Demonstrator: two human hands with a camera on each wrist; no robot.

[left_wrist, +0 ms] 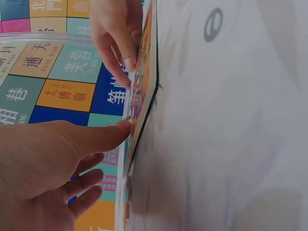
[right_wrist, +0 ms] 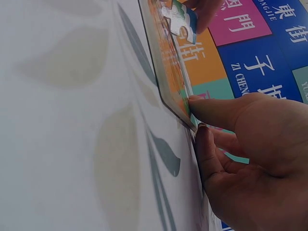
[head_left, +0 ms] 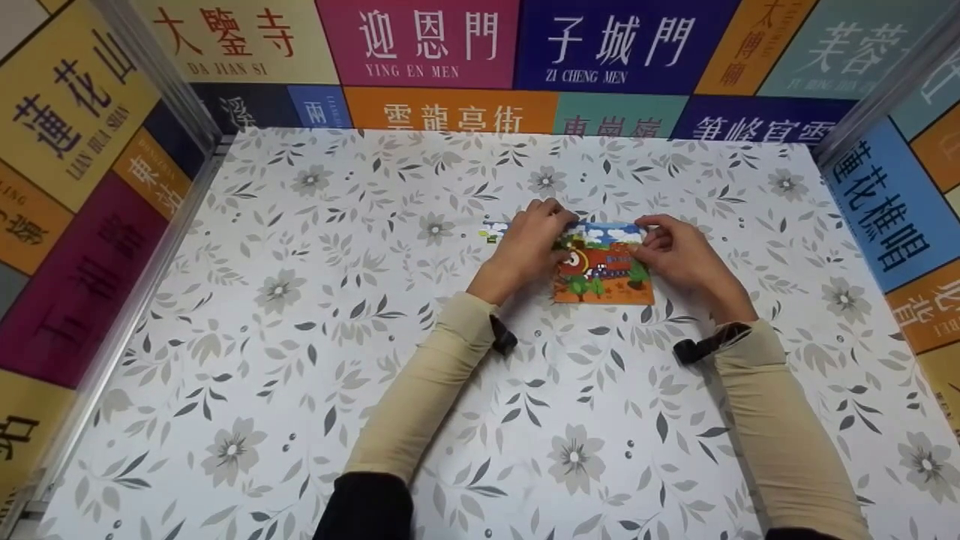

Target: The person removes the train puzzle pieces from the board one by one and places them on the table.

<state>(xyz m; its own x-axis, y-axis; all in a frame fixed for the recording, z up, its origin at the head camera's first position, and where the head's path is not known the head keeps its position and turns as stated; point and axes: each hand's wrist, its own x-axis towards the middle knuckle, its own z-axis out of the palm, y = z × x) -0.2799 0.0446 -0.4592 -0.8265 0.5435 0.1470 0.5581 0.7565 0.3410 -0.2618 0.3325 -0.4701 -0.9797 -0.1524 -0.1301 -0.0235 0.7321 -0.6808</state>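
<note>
A small jigsaw puzzle (head_left: pixel 600 289) with a red train, blue sky and orange ground lies flat on the table. From its left side my left hand (head_left: pixel 529 244) reaches over the picture. In the right wrist view the left fingertips (right_wrist: pixel 204 14) hold a loose jigsaw piece (right_wrist: pixel 182 21), tilted above the board; the head view hides most of this grip. My right hand (head_left: pixel 679 251) is at the board's right edge. Its thumb lies on top and the index finger against the side, pinching the edge near a corner (right_wrist: pixel 185 113).
More jigsaw pieces (head_left: pixel 491 231) lie left of the board, partly behind the left hand. The table (head_left: pixel 300 375) has a grey floral cover. Colourful panels with Chinese lettering (head_left: pixel 427 45) stand along its back and sides.
</note>
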